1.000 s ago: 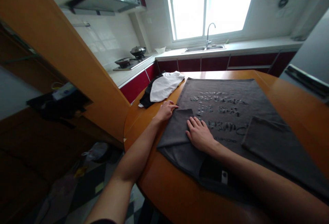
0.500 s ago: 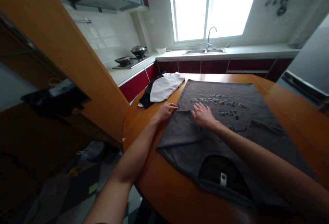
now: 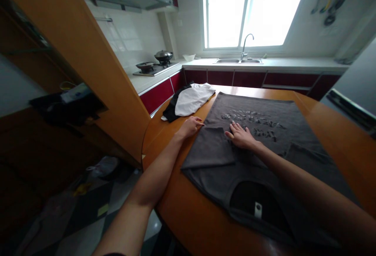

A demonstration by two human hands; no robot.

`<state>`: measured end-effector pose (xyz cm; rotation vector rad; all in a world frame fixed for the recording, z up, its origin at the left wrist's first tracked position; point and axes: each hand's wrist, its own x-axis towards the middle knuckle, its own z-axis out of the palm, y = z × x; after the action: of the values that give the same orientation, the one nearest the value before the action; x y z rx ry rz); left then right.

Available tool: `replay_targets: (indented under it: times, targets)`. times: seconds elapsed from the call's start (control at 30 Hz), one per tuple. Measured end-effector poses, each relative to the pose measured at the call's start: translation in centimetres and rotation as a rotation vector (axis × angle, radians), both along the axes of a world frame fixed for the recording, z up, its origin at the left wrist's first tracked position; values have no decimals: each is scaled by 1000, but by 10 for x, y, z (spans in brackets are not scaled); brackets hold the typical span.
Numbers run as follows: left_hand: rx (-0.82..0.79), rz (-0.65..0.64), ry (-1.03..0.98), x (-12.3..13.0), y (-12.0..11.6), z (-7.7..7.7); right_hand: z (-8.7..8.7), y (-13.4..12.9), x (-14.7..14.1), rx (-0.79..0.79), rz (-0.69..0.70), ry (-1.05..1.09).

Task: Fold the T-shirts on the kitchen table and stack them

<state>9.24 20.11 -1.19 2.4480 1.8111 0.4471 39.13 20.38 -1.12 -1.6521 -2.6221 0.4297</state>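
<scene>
A dark grey shirt (image 3: 258, 162) with dark lettering lies spread on the wooden table (image 3: 170, 201), its neck opening towards me and both sleeves folded inward over the body. At the shirt's left edge, by the corner of the folded sleeve (image 3: 211, 146), is my left hand (image 3: 190, 127), its fingers pressed together on the cloth edge. My right hand (image 3: 241, 135) rests palm down on the shirt, fingers spread, just right of that sleeve and beside the lettering.
White and black clothes (image 3: 194, 98) lie in a heap at the table's far left. Beyond the table are a stove (image 3: 157, 69) with pans, a counter (image 3: 299, 64) and a sink (image 3: 239, 61). An orange wooden panel (image 3: 117, 83) stands on the left.
My right hand has slid to the right across the shirt, off the folded sleeve's edge, and the sleeve looks flatter. My left hand has stayed at the shirt's edge. The view has shifted slightly.
</scene>
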Motion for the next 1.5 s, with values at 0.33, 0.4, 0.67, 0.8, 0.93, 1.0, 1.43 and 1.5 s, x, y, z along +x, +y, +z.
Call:
replay_targets:
  times: [0.33,0.4,0.67,0.8,0.93,1.0,1.43,1.5]
  targets:
    - [83,-29,-23,5,3,0,22,-22,20,98,-43,142]
    - [53,-8,-21,4,3,-1,28,-36,29,102,-35,166]
    - [165,86,-256,10,-6,12,36,-103,87,199,-23,263]
    - [80,-115,-259,33,-12,9,27,-129,127,280,-117,347]
    - [-107,-242,-45,56,-20,-2,13,-148,161,355,-248,369]
    - [-179,-221,58,60,-23,-4,9,-154,179,378,-307,380]
    - [-103,-216,125,97,-32,0,11,-109,221,304,-446,241]
    - [-134,-208,144,97,-32,-6,-1,-106,207,231,-468,174]
